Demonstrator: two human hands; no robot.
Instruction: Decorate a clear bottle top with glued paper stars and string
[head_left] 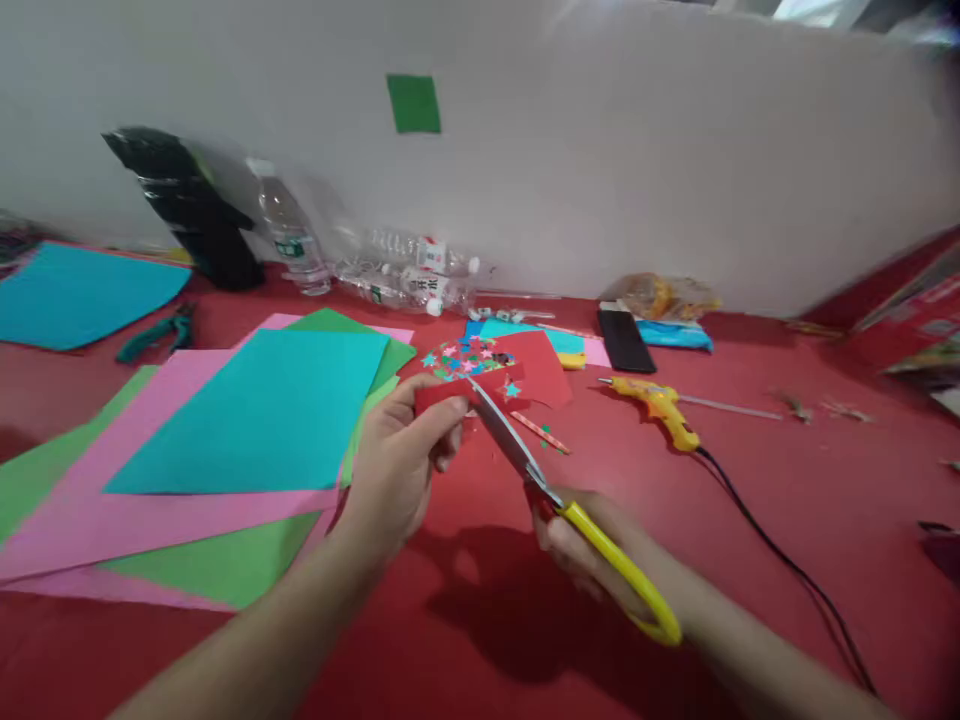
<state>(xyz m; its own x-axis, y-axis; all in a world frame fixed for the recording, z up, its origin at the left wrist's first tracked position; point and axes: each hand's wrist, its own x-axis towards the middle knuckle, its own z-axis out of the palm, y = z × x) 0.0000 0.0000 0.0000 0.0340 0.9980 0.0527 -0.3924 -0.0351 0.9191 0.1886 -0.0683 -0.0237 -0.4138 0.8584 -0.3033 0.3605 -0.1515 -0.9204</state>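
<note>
Pinching red paper (496, 380), my left hand (401, 450) is clamped on one end. My right hand (581, 545) has fingers wrapped round yellow-handled scissors (592, 531), blades at the paper.

We see a red surface (825, 500) backed by a whitish wall (637, 150) bearing a green square (415, 103), with brightness at upper right.

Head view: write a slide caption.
Left hand holds red paper strip; right hand grips yellow-handled metal scissors.
</note>
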